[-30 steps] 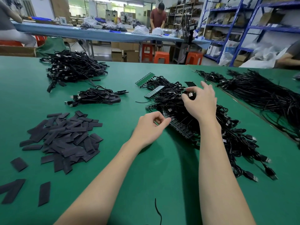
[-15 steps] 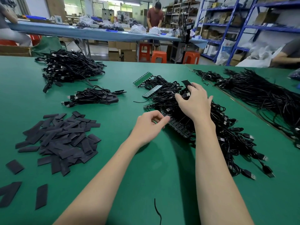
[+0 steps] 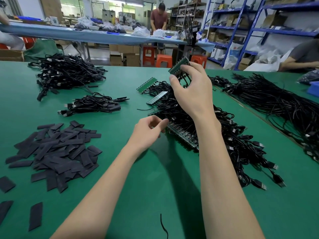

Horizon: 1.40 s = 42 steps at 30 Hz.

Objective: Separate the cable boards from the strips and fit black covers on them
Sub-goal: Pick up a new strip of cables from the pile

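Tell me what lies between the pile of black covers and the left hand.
Bare green table, by the head view. Nothing lies between the covers and the left hand; the small cable bundle sits farther back, off that line.

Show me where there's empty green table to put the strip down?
Bare green table lies near the front edge, between the black covers and the central cable pile. It is crowded beyond the left hand, where strips and cables tangle under the right hand holding a green strip.
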Motion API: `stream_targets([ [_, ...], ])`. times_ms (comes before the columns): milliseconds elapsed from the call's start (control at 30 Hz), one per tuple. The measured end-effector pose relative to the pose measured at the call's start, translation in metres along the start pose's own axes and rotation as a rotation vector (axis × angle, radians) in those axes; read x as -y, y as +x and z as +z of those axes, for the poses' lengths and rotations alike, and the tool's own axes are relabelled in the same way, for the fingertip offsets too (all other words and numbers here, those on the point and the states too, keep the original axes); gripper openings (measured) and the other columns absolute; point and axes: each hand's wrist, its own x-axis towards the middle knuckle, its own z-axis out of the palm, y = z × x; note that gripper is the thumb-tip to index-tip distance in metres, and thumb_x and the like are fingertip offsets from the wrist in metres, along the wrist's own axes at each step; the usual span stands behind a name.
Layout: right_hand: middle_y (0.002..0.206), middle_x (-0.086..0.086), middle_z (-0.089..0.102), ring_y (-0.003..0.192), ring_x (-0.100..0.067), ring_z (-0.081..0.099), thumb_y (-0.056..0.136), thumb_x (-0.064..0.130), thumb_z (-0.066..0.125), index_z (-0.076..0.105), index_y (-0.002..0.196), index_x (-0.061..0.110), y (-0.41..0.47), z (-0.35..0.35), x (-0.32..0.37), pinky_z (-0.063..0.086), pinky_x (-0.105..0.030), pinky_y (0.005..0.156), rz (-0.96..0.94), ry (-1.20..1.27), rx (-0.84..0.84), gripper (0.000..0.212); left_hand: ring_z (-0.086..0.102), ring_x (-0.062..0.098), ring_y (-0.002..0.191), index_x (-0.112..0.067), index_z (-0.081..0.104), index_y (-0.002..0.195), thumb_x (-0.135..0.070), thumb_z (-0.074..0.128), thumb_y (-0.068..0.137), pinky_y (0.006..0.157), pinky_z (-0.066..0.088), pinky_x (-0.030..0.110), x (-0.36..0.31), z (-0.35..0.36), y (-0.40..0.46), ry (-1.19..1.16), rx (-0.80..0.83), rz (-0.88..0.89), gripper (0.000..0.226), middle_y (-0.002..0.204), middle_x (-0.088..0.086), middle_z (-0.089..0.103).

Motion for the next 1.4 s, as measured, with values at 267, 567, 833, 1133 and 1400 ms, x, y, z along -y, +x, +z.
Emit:
stream_targets([
  [267,0.131,0.013,0.058,0.118,0.0,0.052,0.092,0.036,0.063,0.073,0.118,0.021,0.0,-0.009,0.032,0.04,-0.024,0.103,0.098,0.261,0.137,0.031,0.061,0.021,0.105,-0.027,0.053,0.096,-0.042,0.046,0.105,0.096,0.047,0.043,0.004,-0.021,0.013,-0.293,-0.418,0.027,0.018,0.104,-0.001,0.062],
  [567,0.12,0.011,0.07,0.12,-0.018,0.057,0.092,0.032,0.063,0.076,0.1,0.023,-0.001,-0.026,0.04,0.043,-0.049,0.1,0.358,0.715,0.468,0.018,0.064,-0.003,0.11,-0.029,0.063,0.121,-0.075,0.023,0.096,0.103,0.045,0.037,0.004,-0.054,0.0,-0.529,-0.299,-0.159,0.066,0.114,-0.017,0.073],
  [833,0.13,-0.011,0.064,0.108,-0.028,0.065,0.097,0.031,0.059,0.06,0.129,0.009,-0.016,0.002,-0.011,0.054,-0.046,0.091,0.75,0.822,0.705,0.039,0.063,0.02,0.045,-0.011,0.062,0.058,-0.09,0.04,0.079,0.048,0.054,0.026,0.023,-0.077,-0.025,-0.718,0.318,-0.467,0.085,0.057,0.007,0.063],
  [1133,0.126,-0.005,0.062,0.106,-0.027,0.07,0.098,0.013,0.059,0.061,0.116,0.027,-0.04,0.042,-0.057,0.052,-0.04,0.08,0.826,0.738,0.444,0.023,0.054,0.021,0.129,-0.023,0.034,0.155,-0.085,0.034,0.083,0.118,0.031,0.046,0.019,-0.066,-0.025,-0.447,0.224,-0.451,0.095,0.151,0.012,0.045],
  [1400,0.105,0.002,0.066,0.066,-0.014,0.069,0.099,0.017,0.062,0.065,0.104,0.024,-0.041,0.047,-0.064,0.053,-0.031,0.06,0.843,0.709,0.381,0.009,0.072,0.028,0.09,-0.016,0.039,0.142,-0.049,0.078,0.081,0.081,0.062,0.041,0.02,-0.085,-0.029,-0.721,0.488,-0.528,0.079,0.12,0.023,0.068],
])
